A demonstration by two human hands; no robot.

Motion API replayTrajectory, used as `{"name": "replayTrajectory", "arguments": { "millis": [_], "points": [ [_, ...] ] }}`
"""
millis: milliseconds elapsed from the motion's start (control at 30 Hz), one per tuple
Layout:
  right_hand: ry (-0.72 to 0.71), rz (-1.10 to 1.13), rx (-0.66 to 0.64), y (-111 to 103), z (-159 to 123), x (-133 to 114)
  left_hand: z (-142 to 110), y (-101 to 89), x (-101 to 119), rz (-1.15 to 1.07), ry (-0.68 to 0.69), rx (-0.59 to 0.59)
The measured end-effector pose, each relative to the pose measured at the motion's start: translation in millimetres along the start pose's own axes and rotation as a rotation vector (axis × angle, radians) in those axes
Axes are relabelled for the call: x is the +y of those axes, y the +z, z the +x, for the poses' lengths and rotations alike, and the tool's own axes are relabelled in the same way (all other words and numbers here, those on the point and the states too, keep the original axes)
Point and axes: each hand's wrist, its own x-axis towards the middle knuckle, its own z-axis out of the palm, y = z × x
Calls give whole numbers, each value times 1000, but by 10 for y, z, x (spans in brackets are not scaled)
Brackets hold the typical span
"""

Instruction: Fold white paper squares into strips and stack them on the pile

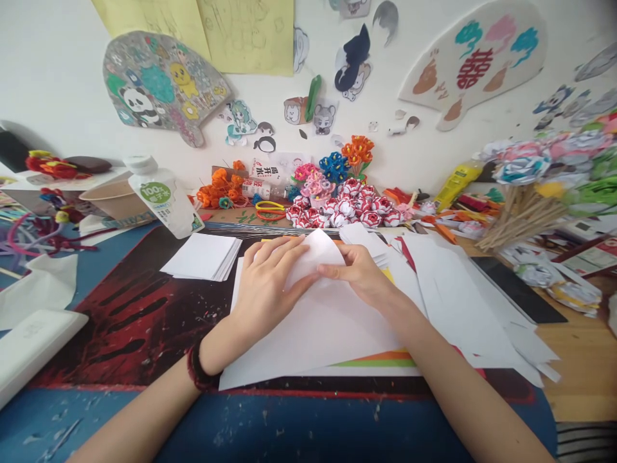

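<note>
Between my hands is a small piece of white paper (322, 251), bent up with one corner pointing away from me. My left hand (270, 280) lies over its left side, the fingers pressed together on it. At its right edge my right hand (359, 270) pinches the paper between thumb and fingers. Both hands are above a large white sheet (328, 334), which rests on a dark red and black mat (130, 321). Left of my left hand sits a stack of white paper squares (202, 256). Behind my right hand, another small white stack (361, 238) is partly hidden.
Loose white sheets (463, 302) spread out to the right. A white bottle (164, 199) leans at the back left. Red and white paper flowers (354, 209) line the wall. Flowers on a bundle of sticks (506, 199) stand at right. A white box (38, 347) lies at left.
</note>
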Motion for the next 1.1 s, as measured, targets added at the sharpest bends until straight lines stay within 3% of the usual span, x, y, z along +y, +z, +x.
{"name": "replayTrajectory", "arguments": {
  "millis": [100, 200, 300, 367, 500, 700, 900, 1100],
  "points": [
    [-40, -59, -18, -4, 0, -16, -4, 6, -36, -20, -12, 30],
    [-101, -173, 98, -7, 9, -26, -9, 12, -57, -49, -61, 40],
    [-177, -300, 189, -4, 23, -34, -2, 6, -51, -168, -143, -3],
    [-194, -353, 136, 0, 27, -34, 10, -7, -41, -312, -184, -69],
    [-176, -350, 100, -6, 22, -13, 34, -31, -58, -549, -298, -188],
    [-121, -275, 181, -44, 19, -29, 43, -22, -169, -668, -494, -161],
    [-152, -333, 223, -66, 27, -13, 72, -65, -214, -608, -426, -235],
    [-286, -592, 195, -28, 7, 3, 74, -57, -152, -417, -253, -281]
  ]
}}
